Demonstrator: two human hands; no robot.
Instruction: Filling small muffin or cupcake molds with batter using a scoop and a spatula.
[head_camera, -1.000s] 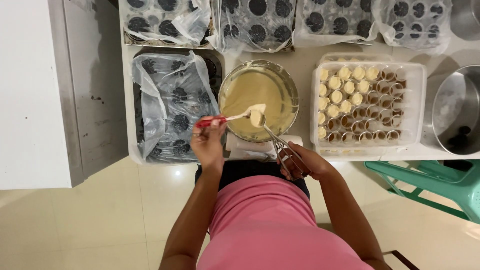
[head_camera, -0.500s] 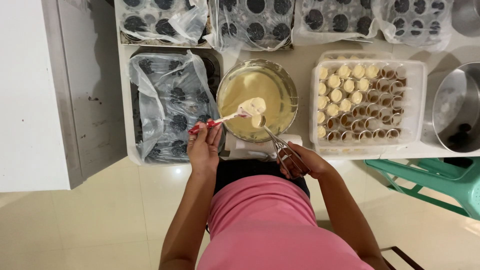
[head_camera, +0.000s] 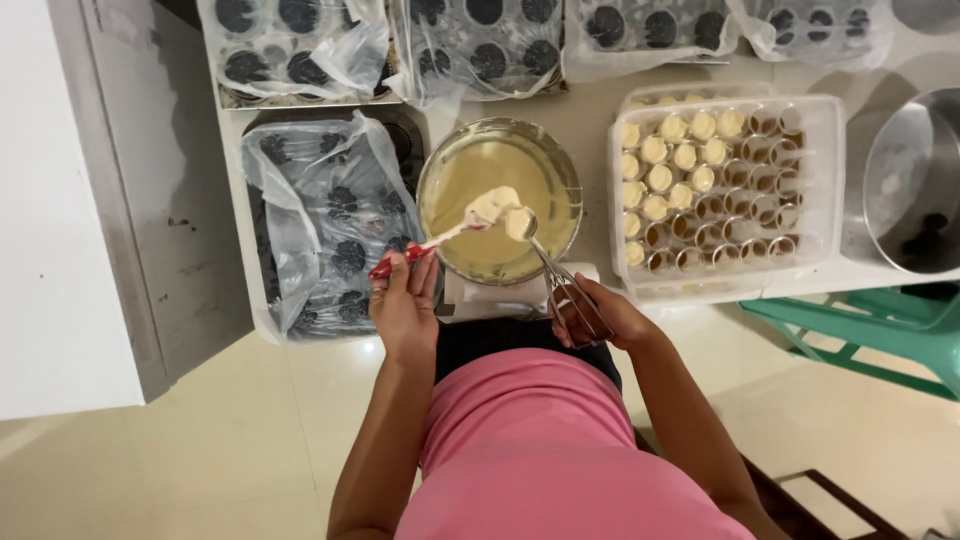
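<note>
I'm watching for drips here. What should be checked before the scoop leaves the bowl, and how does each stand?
1. Scoop loaded with batter: ok.
2. Scoop above the glass bowl, so drips fall inside: ok.
3. Spatula at the scoop: ok, touching or nearly.
4. Left hand grips the red spatula handle: ok.
5. Right hand around the scoop's handles: ok.
6. Unfilled cups in the cup tray: ok, right side unfilled.

Directly left of my left hand lies a dark baking tray wrapped in a clear, crumpled plastic bag. Four similar clear plastic bags covering dark trays line the far edge. At right stands a rectangular clear plastic container, holding rows of small cups.
</note>
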